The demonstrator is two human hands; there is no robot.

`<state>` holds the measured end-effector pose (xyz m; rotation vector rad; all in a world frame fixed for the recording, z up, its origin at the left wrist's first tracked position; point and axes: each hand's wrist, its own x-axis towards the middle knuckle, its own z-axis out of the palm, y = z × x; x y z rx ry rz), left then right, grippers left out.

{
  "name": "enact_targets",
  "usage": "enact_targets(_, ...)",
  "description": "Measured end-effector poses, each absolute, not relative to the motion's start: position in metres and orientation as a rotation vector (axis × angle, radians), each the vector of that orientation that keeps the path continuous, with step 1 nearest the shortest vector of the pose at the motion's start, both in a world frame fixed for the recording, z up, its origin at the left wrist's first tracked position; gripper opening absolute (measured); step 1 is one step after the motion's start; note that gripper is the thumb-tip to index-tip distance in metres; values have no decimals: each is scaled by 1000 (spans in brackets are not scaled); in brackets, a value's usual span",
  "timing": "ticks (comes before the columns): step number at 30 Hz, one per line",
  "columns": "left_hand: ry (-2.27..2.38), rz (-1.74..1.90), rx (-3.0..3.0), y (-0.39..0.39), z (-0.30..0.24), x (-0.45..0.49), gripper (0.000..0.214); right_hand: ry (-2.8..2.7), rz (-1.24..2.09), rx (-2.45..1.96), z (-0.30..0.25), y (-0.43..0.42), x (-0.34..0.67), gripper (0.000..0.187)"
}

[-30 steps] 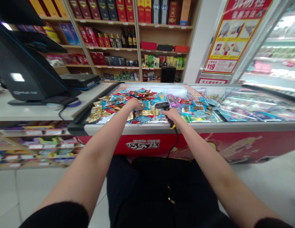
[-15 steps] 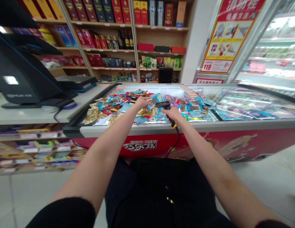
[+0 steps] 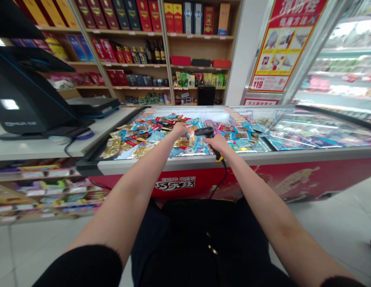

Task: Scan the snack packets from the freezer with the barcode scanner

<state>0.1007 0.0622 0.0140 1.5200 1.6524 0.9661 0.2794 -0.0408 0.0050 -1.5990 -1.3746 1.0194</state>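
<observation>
My right hand (image 3: 218, 143) is wrapped round the grip of a black barcode scanner (image 3: 204, 131), whose head faces left. A cable with a yellow collar hangs from the scanner's handle. Left of the scanner, my left hand (image 3: 180, 128) pinches a small snack packet (image 3: 191, 130) by its left side, just in front of the scanner's head. Beneath both hands, many gold, blue and red snack packets (image 3: 157, 136) lie in a loose heap on the freezer's glass top. My left fingertips are partly hidden behind the hand.
The red chest freezer (image 3: 176, 184) stretches across in front of me. At left, a counter (image 3: 92, 139) carries a black checkout terminal (image 3: 30, 95) and a scale (image 3: 97, 107). Shelves (image 3: 200, 36) of boxes and bottles stand behind; a fire-hydrant poster (image 3: 275, 48) hangs at right.
The packet in my left hand has turned and shows a different, paler face towards the scanner. My right hand holds the scanner almost unmoved. The whole view has shifted slightly.
</observation>
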Motion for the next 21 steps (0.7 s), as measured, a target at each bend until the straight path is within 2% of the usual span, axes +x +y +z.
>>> enact_targets(4, 1630, 945, 1510, 64, 12, 104, 19, -1369, 1020, -1593, 6, -41, 281, 29)
enact_targets(9, 1620, 935, 1494, 63, 14, 107, 27, -1348, 1035, -1583, 4, -40, 283, 29)
enact_targets(21, 1664, 930, 1577, 68, 11, 117, 20, -1347, 1011, -1607, 1, -41, 292, 31)
